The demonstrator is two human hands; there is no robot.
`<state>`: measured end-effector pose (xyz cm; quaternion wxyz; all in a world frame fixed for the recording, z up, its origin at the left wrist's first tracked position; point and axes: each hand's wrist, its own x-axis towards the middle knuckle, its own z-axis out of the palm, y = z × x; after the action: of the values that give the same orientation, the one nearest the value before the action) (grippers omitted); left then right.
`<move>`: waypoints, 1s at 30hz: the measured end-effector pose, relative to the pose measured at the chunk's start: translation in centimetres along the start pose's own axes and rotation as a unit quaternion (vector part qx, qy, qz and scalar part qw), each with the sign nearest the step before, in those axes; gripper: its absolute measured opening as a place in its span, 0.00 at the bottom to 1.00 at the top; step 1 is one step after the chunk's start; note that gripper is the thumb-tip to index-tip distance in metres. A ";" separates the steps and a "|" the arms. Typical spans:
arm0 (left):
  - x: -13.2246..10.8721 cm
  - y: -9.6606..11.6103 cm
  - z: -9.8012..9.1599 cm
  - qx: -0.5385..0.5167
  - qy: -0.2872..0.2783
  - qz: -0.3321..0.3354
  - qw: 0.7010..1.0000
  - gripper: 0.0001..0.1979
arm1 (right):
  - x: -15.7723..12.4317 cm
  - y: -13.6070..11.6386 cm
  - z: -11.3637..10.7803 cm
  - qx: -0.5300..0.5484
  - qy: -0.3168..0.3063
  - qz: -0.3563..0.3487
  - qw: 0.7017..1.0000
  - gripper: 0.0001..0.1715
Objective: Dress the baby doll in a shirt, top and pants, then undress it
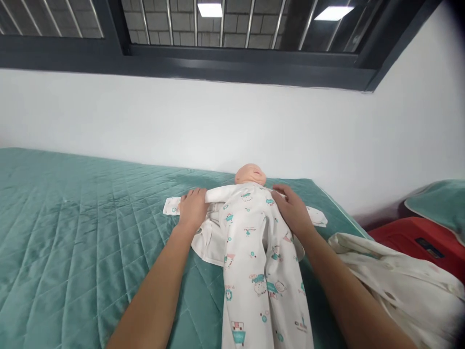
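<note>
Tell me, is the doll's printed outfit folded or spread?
Spread: the printed outfit lies lengthwise below the doll's head, sleeves out to both sides, legs extending past the bottom edge.

The left hand (193, 207) and right hand (293, 211) are bare, with slim, bare forearms (154, 286) tapering toward them.

2 hands are showing: 1 L hand (193, 207), 1 R hand (292, 209). 1 doll (250, 174) is lying w/ 2 sleeves (171, 206) & 2 trouser legs (247, 295) spreading; layers are overlapping, so no. of garments on it can't be told. Also showing: 1 white cloth (403, 278), 1 red box (405, 237), 1 green cloth (439, 201), 1 bed (83, 257), 1 wall (156, 121). 1 window (236, 64) is showing 2 panes w/ 2 lights (209, 9) glowing, approx. 5 bars (74, 17) crossing L pane.
</note>
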<state>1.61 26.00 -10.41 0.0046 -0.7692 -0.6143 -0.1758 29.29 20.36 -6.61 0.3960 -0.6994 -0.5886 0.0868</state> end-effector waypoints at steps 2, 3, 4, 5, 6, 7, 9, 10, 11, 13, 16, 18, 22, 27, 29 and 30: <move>0.1 -0.3 -0.1 0.005 0.002 -0.004 1.000 0.14 | -0.1 2.2 0.4 -0.060 0.019 -0.007 0.998 0.24; 0.1 -0.5 -0.2 0.006 0.002 -0.006 1.000 0.14 | -0.1 3.0 0.6 -0.097 0.018 -0.019 0.995 0.25; 0.1 -0.6 -0.2 0.007 0.001 -0.007 1.000 0.14 | -0.1 3.6 0.8 -0.131 0.015 -0.033 0.991 0.25; 0.2 -0.7 -0.2 0.009 -0.001 -0.008 1.000 0.14 | -0.1 4.1 0.8 -0.160 0.011 -0.047 0.986 0.25; 0.2 -0.7 -0.2 0.010 -0.003 -0.008 1.000 0.15 | -0.1 4.4 0.9 -0.181 0.007 -0.059 0.982 0.25; 0.2 -0.7 -0.2 0.012 -0.007 -0.009 1.000 0.15 | -0.1 4.6 0.8 -0.190 0.007 -0.066 0.980 0.25; 0.2 -0.6 0.0 0.014 -0.014 -0.008 1.000 0.16 | -0.1 4.9 0.6 -0.186 0.023 -0.053 0.981 0.24; 0.1 -0.5 0.0 0.014 -0.017 -0.007 1.000 0.18 | 0.0 5.1 0.5 -0.176 0.040 -0.035 0.983 0.23; 0.0 -0.3 0.0 0.011 -0.018 -0.003 1.000 0.19 | 0.1 5.2 0.3 -0.163 0.060 -0.011 0.985 0.23; -0.4 0.2 -0.2 -0.009 -0.012 0.015 1.000 0.23 | 0.1 5.5 0.1 -0.142 0.091 0.031 0.985 0.23; -1.1 1.7 -1.4 -0.098 0.021 0.060 0.993 0.22 | 0.2 5.7 -0.1 -0.141 0.084 0.037 0.986 0.22; -1.5 3.4 -2.7 -0.187 0.043 0.070 0.979 0.19 | 0.1 5.5 -0.2 -0.154 0.074 0.038 0.985 0.21; -1.1 8.5 -5.9 -0.293 -0.007 0.094 0.952 0.18 | 0.3 5.2 -0.2 -0.182 0.068 0.069 0.979 0.20; 1.7 16.7 -7.7 -0.114 -0.167 0.251 0.947 0.16 | 0.3 5.4 -0.3 -0.167 0.074 0.076 0.980 0.17; 2.9 19.7 -7.3 0.020 -0.249 0.282 0.926 0.13 | 0.2 5.6 -0.5 -0.148 0.078 0.073 0.983 0.15; 3.4 20.9 -6.9 0.054 -0.266 0.288 0.918 0.12 | 0.1 5.7 -0.6 -0.137 0.082 0.073 0.984 0.15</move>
<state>20.22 22.55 1.38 -0.0671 -0.9301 -0.3528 0.0771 34.02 20.22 -9.94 0.3356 -0.7928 -0.5082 -0.0236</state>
